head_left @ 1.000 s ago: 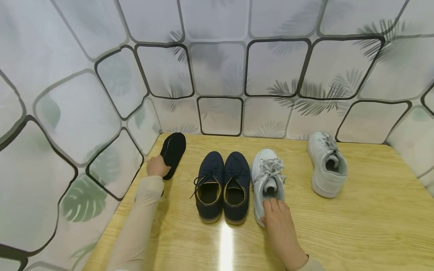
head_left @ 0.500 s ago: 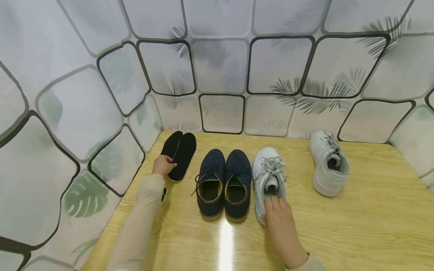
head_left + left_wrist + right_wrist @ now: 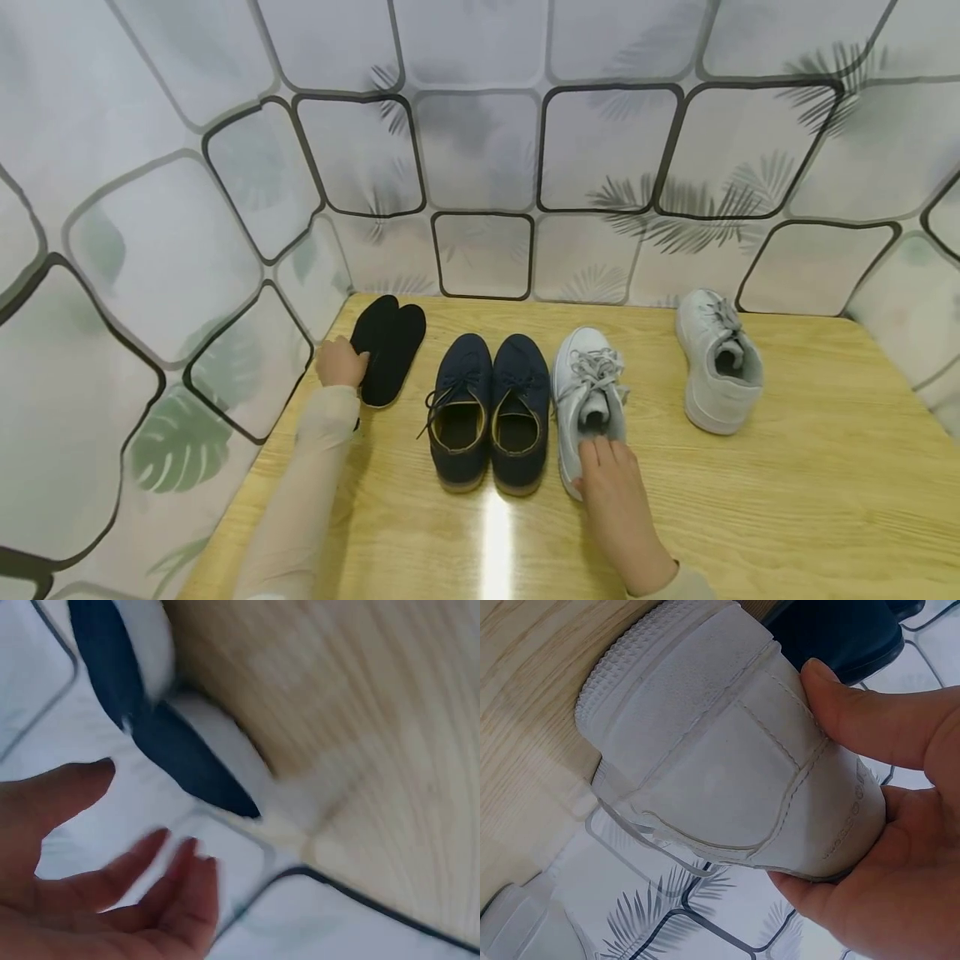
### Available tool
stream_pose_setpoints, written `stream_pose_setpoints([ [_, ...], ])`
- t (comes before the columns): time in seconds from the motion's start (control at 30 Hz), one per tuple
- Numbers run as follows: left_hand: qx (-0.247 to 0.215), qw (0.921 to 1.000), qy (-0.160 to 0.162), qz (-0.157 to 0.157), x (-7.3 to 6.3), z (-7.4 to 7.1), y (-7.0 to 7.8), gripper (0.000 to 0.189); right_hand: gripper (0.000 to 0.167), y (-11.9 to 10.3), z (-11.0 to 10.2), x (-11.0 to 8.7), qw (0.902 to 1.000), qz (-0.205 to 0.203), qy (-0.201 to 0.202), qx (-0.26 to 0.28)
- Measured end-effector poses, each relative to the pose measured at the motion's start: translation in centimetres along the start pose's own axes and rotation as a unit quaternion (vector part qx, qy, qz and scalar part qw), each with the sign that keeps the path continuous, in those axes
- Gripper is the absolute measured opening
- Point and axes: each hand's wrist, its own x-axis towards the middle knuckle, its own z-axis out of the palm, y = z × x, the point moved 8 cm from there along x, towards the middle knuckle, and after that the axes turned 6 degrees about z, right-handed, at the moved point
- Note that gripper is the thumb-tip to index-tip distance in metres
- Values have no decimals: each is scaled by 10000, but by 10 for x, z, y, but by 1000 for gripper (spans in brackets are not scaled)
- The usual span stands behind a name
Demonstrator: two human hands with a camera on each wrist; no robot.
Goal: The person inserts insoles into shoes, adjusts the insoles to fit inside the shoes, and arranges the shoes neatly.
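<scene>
At the far left in the head view lie two black sole-shaped faces (image 3: 395, 354) side by side, pointing up. The left wrist view shows pale sides beneath these dark shapes (image 3: 191, 761). My left hand (image 3: 340, 362) is beside their near left edge; in its wrist view, thumb and fingers stand apart with nothing between them, slightly blurred. My right hand (image 3: 611, 492) grips the heel of a white sneaker (image 3: 588, 367). In the right wrist view the thumb presses one side of this white heel (image 3: 720, 750) and the fingers curl round the other.
A navy lace-up pair (image 3: 491, 400) stands between my hands, right against the held sneaker. Another white sneaker (image 3: 720, 362) stands at the back right. The wooden table (image 3: 810, 475) meets a patterned wall covering (image 3: 480, 167) at the back and left.
A second ago one black shape showed under my left hand; now two lie side by side. The left hand has let go and shifted slightly left. My right hand keeps its grip.
</scene>
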Motion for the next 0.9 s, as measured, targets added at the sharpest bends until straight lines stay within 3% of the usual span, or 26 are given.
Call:
stream_pose_setpoints([
  [0.07,220,9991,-217,-282,3,0,-11,48,57,-1,0,0,10000,-12,37,18],
  [0.23,606,9940,-834,-373,5,7,-28,45,56,-2,2,-1,10000,-23,61,-3],
  [0.4,329,9949,-859,-413,4,6,-28,39,56,-3,2,-1,9999,-24,109,-25],
  [0.6,-209,9991,-360,-42,6,-5,-16,17,56,-1,2,0,9999,36,100,-35],
  [0.7,-506,9986,-61,144,5,-11,-10,32,56,-1,2,0,9999,52,108,-44],
  [0.8,-791,9963,276,200,-1,-22,-2,36,56,-1,2,-1,9999,47,120,-55],
  [0.9,-1250,9884,801,324,-11,-36,12,21,56,0,1,-1,9999,47,113,-89],
])
